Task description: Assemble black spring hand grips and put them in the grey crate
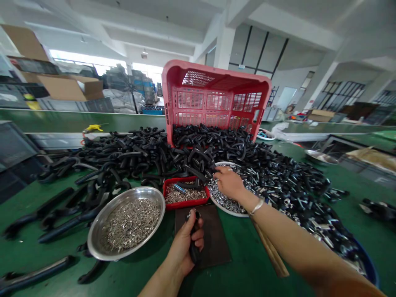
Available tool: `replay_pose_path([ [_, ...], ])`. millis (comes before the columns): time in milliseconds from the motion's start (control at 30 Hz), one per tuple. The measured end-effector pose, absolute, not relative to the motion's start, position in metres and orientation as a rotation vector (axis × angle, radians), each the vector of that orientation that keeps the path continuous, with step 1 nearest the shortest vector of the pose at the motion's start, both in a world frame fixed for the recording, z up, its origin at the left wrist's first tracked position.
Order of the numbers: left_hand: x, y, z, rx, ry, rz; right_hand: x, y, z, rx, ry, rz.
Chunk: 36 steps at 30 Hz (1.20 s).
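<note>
My left hand (188, 243) is wrapped around a black handle-shaped part (194, 249), with a small metal ring (198, 214) showing at its upper end by the thumb. Beneath it lies a dark flat mat (215, 239). My right hand (229, 181) is over a white bowl (230, 211) of small shiny metal pieces, fingers bent together near its left side; whatever is between the fingertips is hidden. Between the hands and the pile, a red tray (185, 203) holds small metal pins, a blue-handled tool (179, 188) and a black part.
A steel bowl (95, 243) of small metal pieces stands left. Black handles (139, 152) heap across the green table, spilling from a tipped red crate (216, 72). Black parts with metal ends (287, 181) pile up at right, near a wooden stick (270, 251).
</note>
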State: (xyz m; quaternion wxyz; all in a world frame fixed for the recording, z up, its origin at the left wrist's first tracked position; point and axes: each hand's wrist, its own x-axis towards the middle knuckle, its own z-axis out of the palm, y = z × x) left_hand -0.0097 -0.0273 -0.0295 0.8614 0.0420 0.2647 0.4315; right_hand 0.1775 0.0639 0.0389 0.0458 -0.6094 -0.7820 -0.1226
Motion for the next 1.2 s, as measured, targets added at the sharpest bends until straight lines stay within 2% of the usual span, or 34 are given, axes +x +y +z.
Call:
replay_pose_path([
  [133,-0.008,-0.028,-0.029,0.133,0.567,0.916,0.251,0.057,0.047,-2.196,-2.156,-0.464],
  [267,-0.008,-0.029,-0.029,0.161,0.547,0.91,0.311,0.053,0.04,-2.374,-2.125,-0.389],
  [433,-0.013,-0.028,-0.031,0.117,0.493,0.893,0.327,0.046,0.032,-2.342,-2.091,-0.436],
  [533,-0.015,-0.025,-0.034,0.069,0.447,0.851,0.295,0.024,0.037,-2.098,-1.97,-0.453],
  [567,-0.016,-0.024,-0.034,0.065,0.425,0.83,0.276,0.014,0.039,-1.921,-1.956,-0.347],
  [667,-0.017,-0.025,-0.035,0.085,0.383,0.789,0.208,-0.019,0.046,-1.489,-2.084,0.305],
  [733,-0.017,-0.027,-0.034,0.124,0.398,0.783,0.168,-0.034,0.05,-1.321,-2.14,0.435],
  [933,-0.016,-0.033,-0.031,0.439,0.447,0.931,0.126,-0.045,0.058,-1.192,-2.25,0.134],
  [1067,-0.019,-0.032,-0.032,0.596,0.394,1.036,0.117,-0.049,0.045,-1.057,-2.207,-0.108],
  [1200,-0.027,-0.031,-0.037,0.512,0.385,0.995,0.112,-0.059,0.033,-0.95,-2.268,-0.141],
])
